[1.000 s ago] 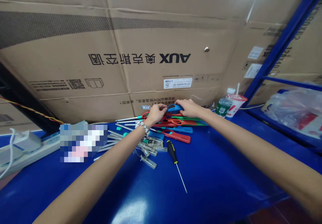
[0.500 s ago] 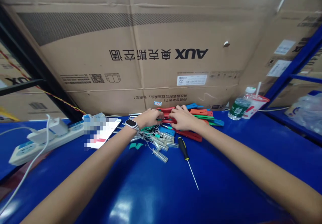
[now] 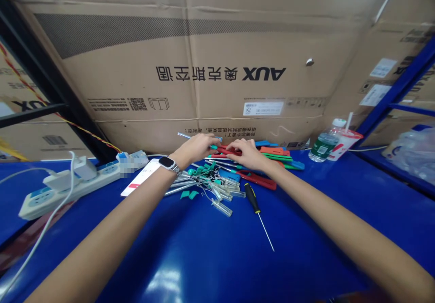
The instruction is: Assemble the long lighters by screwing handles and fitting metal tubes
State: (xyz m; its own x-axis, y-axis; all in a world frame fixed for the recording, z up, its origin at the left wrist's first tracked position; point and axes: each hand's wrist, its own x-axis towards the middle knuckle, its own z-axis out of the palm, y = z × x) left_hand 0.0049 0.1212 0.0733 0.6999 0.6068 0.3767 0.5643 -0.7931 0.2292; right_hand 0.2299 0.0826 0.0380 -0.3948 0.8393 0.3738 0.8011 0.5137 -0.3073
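My left hand (image 3: 200, 148), with a watch on the wrist, is closed on a metal rod (image 3: 184, 135) with a green collar. My right hand (image 3: 248, 153) grips a red handle (image 3: 224, 150) that meets the rod between my hands. Under and behind them lies a pile of red, orange (image 3: 273, 150), green and blue flat handles. Metal rods, green pieces (image 3: 203, 170) and clear tubes (image 3: 222, 207) with thin wires are heaped in front. A black and yellow screwdriver (image 3: 252, 197) lies to the right of the tubes.
A white power strip (image 3: 108, 172) with plugs and a phone (image 3: 141, 178) are on the left of the blue table (image 3: 204, 257). At the right stand a water bottle (image 3: 322, 146) and a cup with a straw (image 3: 345, 145). A large cardboard box (image 3: 217, 35) rises behind.
Both hands have risen slightly off the pile, now with a rod and red handle between them. The rod's end sticks out to the left. The view has shifted a little.
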